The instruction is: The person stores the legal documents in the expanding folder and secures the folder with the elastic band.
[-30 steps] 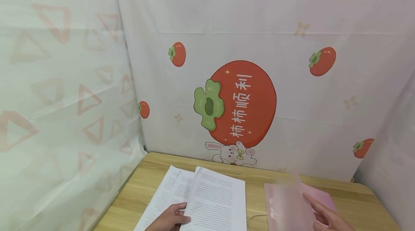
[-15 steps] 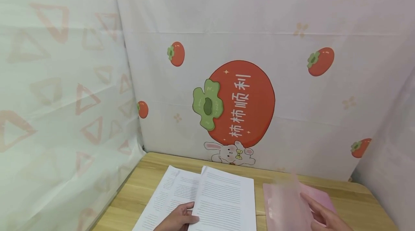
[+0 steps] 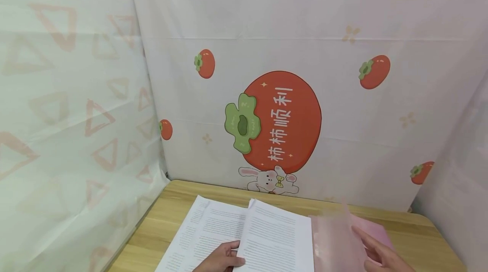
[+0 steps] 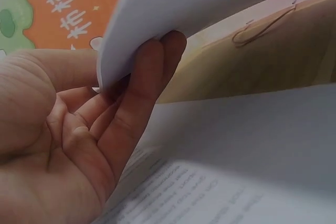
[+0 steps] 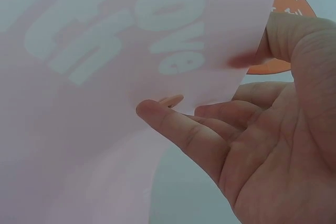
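Observation:
In the head view my left hand pinches the left edge of a stack of printed paper, lifted over other printed sheets on the table. The left wrist view has the thumb on one face of the stack and fingers on the other. At the right, my right hand holds up the cover of a pink folder. This translucent cover carries white lettering, and its edge lies between thumb and fingers in the right wrist view. A small round button is at the fingertips.
A thin loop of string hangs from the folder's edge. The wooden table backs onto a white cloth printed with persimmons and a rabbit. Another cloth with triangles borders the left side.
My left hand has moved right with the paper stack, which now reaches the folder's left edge and uncovers more of the sheets below. My right hand and the raised cover have barely moved.

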The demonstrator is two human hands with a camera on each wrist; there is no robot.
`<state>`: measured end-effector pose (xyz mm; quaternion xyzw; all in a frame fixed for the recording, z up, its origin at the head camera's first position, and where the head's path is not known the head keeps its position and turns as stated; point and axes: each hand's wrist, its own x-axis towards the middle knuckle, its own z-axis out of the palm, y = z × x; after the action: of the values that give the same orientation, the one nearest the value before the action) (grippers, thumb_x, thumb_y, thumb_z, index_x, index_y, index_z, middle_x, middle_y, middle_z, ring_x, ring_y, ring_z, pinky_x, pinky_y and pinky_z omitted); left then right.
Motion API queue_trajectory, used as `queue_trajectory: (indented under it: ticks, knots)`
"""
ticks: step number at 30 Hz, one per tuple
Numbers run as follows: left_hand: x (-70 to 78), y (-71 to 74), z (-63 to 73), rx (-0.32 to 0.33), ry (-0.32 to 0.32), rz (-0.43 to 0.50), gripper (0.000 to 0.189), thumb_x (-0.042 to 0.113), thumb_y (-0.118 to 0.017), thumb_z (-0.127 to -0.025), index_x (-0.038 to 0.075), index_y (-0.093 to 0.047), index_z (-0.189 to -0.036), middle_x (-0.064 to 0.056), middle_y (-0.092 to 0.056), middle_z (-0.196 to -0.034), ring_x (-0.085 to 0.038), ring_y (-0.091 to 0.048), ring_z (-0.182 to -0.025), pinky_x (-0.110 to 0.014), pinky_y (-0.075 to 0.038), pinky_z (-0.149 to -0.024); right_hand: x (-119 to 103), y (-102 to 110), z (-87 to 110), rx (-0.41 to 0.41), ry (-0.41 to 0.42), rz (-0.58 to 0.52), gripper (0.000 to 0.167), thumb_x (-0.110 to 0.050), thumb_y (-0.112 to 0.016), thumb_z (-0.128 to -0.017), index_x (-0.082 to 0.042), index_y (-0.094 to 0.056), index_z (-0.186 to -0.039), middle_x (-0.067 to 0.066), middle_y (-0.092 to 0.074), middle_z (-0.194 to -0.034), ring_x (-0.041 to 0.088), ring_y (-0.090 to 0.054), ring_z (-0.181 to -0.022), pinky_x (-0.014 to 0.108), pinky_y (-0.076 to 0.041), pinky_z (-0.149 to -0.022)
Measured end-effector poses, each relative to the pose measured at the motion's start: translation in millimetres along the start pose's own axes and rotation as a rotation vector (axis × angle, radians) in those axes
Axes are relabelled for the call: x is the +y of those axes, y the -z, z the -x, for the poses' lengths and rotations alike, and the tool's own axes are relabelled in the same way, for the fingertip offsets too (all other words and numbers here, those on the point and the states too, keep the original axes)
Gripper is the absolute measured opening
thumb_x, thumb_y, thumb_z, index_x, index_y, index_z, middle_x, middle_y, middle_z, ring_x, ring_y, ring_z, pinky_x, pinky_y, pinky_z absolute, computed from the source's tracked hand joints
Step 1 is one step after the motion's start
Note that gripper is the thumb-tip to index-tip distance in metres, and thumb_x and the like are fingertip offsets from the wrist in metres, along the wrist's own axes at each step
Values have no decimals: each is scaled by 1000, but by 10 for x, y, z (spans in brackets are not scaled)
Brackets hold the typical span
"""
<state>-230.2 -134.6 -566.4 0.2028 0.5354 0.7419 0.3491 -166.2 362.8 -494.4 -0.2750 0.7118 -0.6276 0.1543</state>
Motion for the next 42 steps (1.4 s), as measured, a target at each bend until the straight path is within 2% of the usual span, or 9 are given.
queue_trajectory:
  ticks: [3,6,7,10,13,22,28,37,42]
  knots:
    - [-9,-24,-31,0,4,-8,48,4,-65,-96,-8,-53,-141,-20,-69,-122,-25,-69,-108,-33,-56,-90,-1,-5,-1,11,-8,13,77,7,-39,-103,-54,-34,-149,-40,-26,-144,-16,-27,-128,14,-40,-96]
    - [-20,-49,-63,3,3,-21,46,5,-65,-96,-7,-54,-140,-20,-70,-121,-24,-69,-107,-34,-57,-89,-15,-11,0,22,-20,45,77,8,-40,-103,-53,-34,-149,-9,-23,-160,-15,-29,-128,14,-40,-96]
    - [-25,-58,-73,5,2,-27,46,4,-65,-96,-8,-55,-139,-20,-70,-120,-24,-69,-107,-33,-57,-89,-21,-12,1,27,-36,40,77,8,-41,-103,-54,-34,-148,-8,-24,-159,-16,-29,-127,14,-40,-96]
    - [-37,-84,-96,11,5,-31,43,4,-65,-96,-7,-57,-138,-19,-71,-119,-24,-70,-106,-33,-57,-88,-29,-15,-3,16,-34,20,76,7,-40,-103,-54,-34,-148,-10,-24,-159,-17,-30,-127,14,-40,-96]
    - [-44,-112,-111,14,8,-27,41,3,-65,-97,-6,-58,-136,-19,-71,-119,-24,-70,-105,-33,-57,-88,-26,-20,-3,6,-19,-15,77,7,-39,-102,-55,-35,-148,-42,-27,-143,-17,-29,-127,14,-40,-95]
    - [-104,-174,-217,-19,-17,-29,41,1,-63,-95,-8,-59,-135,-19,-71,-118,-23,-69,-106,-32,-56,-89,-19,-31,-17,-71,-5,-171,74,6,-36,-105,-53,-36,-150,-42,-27,-143,-13,-34,-129,17,-41,-98]
    - [-108,-213,-287,-12,-12,-32,48,-1,-61,-95,-6,-54,-142,-19,-70,-121,-25,-68,-108,-34,-57,-89,-37,-60,-18,-48,28,-104,78,9,-37,-103,-52,-36,-151,-41,-28,-145,-12,-35,-129,17,-42,-96]
    - [-74,-232,-365,-26,-19,94,58,-3,-58,-94,-9,-43,-150,-24,-64,-131,-30,-65,-117,-40,-54,-95,-43,-84,-17,1,78,54,82,15,-41,-99,-37,-30,-161,-39,-26,-148,-10,-35,-128,16,-43,-94]
    - [-106,-271,-446,-20,-36,126,58,-5,-56,-93,-10,-43,-149,-24,-64,-130,-30,-65,-117,-41,-54,-95,-36,-98,-23,-33,97,-24,84,16,-38,-99,-43,-32,-158,-38,-27,-149,-9,-35,-131,16,-42,-96]
